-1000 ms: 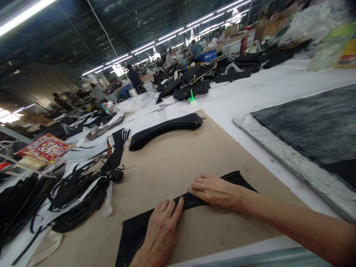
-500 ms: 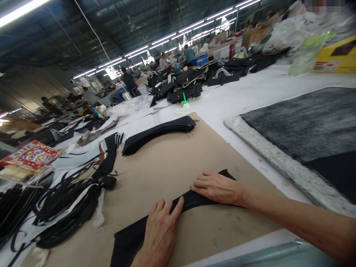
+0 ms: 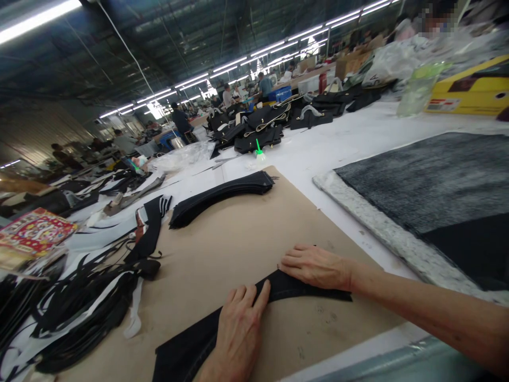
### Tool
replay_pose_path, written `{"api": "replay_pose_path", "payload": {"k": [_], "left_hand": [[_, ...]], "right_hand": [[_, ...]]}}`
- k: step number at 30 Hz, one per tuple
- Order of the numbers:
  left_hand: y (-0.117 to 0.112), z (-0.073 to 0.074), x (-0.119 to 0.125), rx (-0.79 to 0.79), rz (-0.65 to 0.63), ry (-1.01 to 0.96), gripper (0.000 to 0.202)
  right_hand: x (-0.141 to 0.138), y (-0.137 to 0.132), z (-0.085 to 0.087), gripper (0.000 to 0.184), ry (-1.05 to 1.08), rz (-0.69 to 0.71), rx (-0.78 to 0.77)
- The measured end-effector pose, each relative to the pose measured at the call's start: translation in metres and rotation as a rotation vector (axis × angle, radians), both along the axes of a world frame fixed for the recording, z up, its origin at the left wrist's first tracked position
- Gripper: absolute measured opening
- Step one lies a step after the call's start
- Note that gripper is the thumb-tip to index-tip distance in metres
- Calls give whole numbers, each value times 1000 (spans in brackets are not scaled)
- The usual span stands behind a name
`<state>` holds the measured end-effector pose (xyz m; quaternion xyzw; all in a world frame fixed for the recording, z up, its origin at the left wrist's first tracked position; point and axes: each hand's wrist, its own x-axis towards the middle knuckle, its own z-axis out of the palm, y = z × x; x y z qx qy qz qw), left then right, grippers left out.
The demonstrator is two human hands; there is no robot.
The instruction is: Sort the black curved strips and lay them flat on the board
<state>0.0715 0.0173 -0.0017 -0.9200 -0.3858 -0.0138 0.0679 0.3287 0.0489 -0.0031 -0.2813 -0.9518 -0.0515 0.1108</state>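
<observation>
A curved black strip of leather-like material (image 3: 288, 291) lies on the brown board (image 3: 222, 249). My left hand (image 3: 238, 323) rests on its middle-left stretch, fingers laid out flat and the thumb apart along the upper edge. Toward the strip's right end, my right hand (image 3: 316, 265) presses down with its fingers close together and slightly bent on the upper edge. The strip stays flat on the board under both hands. Farther back on the board sits a stack of similar curved black pieces (image 3: 222, 193).
At left are bundled black strips (image 3: 95, 302) and a red patterned box (image 3: 37, 233). A green-tipped bottle (image 3: 260, 153) stands beyond the board, before a pile of black bags (image 3: 258, 127). On the right lie a dark-topped slab (image 3: 429, 180), a plastic cup (image 3: 417, 93) and a yellow box (image 3: 461, 93).
Both hands have shifted slightly to the right on the strip. Its lower right corner now shows below my right hand. The camera view has turned a little.
</observation>
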Motion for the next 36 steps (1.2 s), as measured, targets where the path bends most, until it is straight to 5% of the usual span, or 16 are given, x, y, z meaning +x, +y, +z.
{"api": "replay_pose_path", "payload": {"k": [11,17,25,33,36], "left_hand": [[0,-8,15,-98,32,-91,55],[4,-6,31,-14,20,-36,70],[1,-4,42,-7,81,-22,63],[0,-7,44,72,77,-23,58],[-2,-7,42,72,77,-33,59]], "right_hand": [[18,-11,-8,33,117,-165,-109],[33,-21,-11,46,156,-255,-145],[61,-29,-13,59,158,-387,-113],[19,-39,-6,65,177,-448,-96],[28,-46,-12,66,163,-483,-98]]}}
